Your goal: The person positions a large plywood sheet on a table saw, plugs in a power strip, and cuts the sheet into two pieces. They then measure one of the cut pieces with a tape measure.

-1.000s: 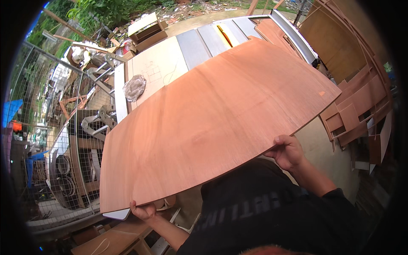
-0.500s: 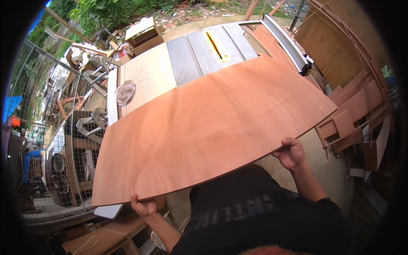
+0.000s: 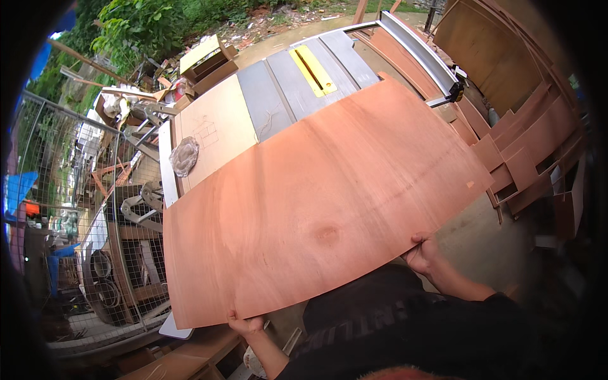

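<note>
The fingers (image 3: 244,322) of the left hand (image 3: 247,327) curl up over the near edge of a big reddish plywood sheet (image 3: 316,202), pressed together and pinching that edge close to its near left corner, with the thumb out of sight beneath the board; the fingers (image 3: 419,240) of the right hand (image 3: 423,254) hook over the same near edge further along to the right, also pressed together and clamped on the wood, the rest of the hand tucked under it. The sheet stretches away from both sets of fingers, lying tilted across the picture and covering the near part of a table saw (image 3: 285,95), whose grey metal top and yellow insert plate (image 3: 312,69) show beyond the far edge of the board. To the left of that grey top, well beyond the left fingers, lies a pale wooden side board (image 3: 215,126) with a crumpled clear plastic bag (image 3: 184,156) on it. A long metal fence rail (image 3: 418,47) runs along the far right side of the saw, well beyond the right fingers. Off to the right of the right fingers, a stack of brown plywood offcuts (image 3: 525,145) leans and lies on the ground. Left of the left fingers stands a wire mesh fence (image 3: 76,202) with scrap metal and junk behind it, and a flat wooden plank (image 3: 183,361) sits just below them
</note>
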The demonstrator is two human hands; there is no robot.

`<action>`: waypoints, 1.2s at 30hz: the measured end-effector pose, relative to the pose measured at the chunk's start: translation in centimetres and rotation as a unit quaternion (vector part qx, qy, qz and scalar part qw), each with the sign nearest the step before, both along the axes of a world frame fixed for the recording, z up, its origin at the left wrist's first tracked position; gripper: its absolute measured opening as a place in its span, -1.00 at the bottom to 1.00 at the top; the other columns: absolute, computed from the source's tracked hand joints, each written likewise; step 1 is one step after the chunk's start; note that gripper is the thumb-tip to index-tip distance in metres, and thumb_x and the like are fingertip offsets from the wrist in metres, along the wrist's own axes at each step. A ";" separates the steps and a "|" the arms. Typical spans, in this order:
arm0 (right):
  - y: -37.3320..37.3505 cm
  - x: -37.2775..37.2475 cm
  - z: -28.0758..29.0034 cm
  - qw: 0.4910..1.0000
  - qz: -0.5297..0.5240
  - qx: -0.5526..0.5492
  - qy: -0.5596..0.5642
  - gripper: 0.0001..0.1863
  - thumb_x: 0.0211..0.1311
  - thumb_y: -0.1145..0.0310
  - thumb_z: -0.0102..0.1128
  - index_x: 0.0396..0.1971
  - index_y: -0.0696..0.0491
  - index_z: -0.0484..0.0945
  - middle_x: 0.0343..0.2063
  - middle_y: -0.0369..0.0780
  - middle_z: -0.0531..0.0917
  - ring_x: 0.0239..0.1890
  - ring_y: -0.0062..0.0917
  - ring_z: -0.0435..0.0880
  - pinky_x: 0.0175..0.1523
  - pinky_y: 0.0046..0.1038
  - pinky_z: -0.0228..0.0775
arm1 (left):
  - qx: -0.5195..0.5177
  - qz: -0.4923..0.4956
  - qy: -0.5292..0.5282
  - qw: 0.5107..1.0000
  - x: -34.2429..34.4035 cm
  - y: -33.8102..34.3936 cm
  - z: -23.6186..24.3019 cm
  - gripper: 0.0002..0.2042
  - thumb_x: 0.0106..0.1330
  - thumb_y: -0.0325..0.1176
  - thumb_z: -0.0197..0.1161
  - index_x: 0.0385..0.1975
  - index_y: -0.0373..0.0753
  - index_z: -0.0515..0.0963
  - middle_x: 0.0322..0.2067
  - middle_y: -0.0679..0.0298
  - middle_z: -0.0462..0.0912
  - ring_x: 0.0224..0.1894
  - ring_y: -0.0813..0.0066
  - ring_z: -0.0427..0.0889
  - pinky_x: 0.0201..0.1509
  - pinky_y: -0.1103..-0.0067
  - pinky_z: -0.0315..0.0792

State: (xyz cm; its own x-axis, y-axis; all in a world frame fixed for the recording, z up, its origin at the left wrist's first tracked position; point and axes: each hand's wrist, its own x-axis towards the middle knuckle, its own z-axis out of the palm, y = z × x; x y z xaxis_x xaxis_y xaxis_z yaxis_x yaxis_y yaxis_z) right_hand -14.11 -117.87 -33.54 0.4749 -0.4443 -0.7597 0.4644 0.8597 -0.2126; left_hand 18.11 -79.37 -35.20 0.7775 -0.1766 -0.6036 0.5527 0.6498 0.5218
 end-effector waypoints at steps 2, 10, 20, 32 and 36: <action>0.5 -0.4 -2.0 1.000 0.002 -0.011 0.003 -0.41 -0.07 0.43 -0.07 0.09 0.23 0.33 0.07 -0.05 0.52 0.14 -0.16 0.49 0.30 -0.05 0.26 | -0.014 0.014 0.024 1.000 -0.7 0.1 -1.3 -0.39 0.28 0.02 -0.14 0.27 -0.20 0.31 0.25 0.15 0.38 0.32 0.04 0.29 0.37 -0.03 0.11; 2.3 -1.2 -12.8 0.991 -0.066 0.020 0.117 -0.52 -0.03 0.37 -0.05 -0.01 0.15 0.38 -0.02 -0.11 0.55 0.05 -0.22 0.54 0.17 -0.08 0.37 | -0.012 0.095 0.089 0.991 -2.7 -0.7 -9.7 -0.25 0.30 0.37 -0.31 0.36 -0.01 0.20 0.36 0.25 0.21 0.41 0.08 0.12 0.39 -0.04 0.02; -4.1 9.7 -4.0 0.533 0.269 -0.659 0.458 -0.86 0.12 0.42 0.13 -0.34 0.15 0.50 -0.47 -0.10 0.53 -0.39 -0.35 0.56 -0.25 -0.35 0.42 | -0.049 0.108 0.092 0.989 -2.4 -0.9 -15.1 -0.14 0.26 0.48 -0.43 0.41 -0.02 0.09 0.41 0.22 0.12 0.43 0.04 0.06 0.43 0.01 -0.02; -18.6 44.5 -10.1 0.187 0.573 -0.714 0.356 -0.36 0.25 -0.14 -0.03 0.09 0.09 0.49 0.07 -0.02 0.53 0.17 -0.22 0.47 0.26 -0.21 0.27 | 0.025 0.134 0.132 0.982 -2.2 -2.4 -14.2 -0.18 0.27 0.45 -0.35 0.38 -0.04 0.16 0.37 0.18 0.20 0.40 0.03 0.13 0.40 -0.04 0.03; -20.3 44.0 -10.0 0.215 0.591 -0.683 0.371 -0.33 0.21 -0.21 0.00 0.11 0.01 0.50 0.09 -0.07 0.53 0.19 -0.26 0.46 0.24 -0.24 0.29 | 0.041 0.125 0.154 0.979 -2.9 -3.6 -13.3 -0.19 0.28 0.43 -0.34 0.37 -0.02 0.18 0.37 0.19 0.20 0.40 0.02 0.14 0.38 -0.06 0.05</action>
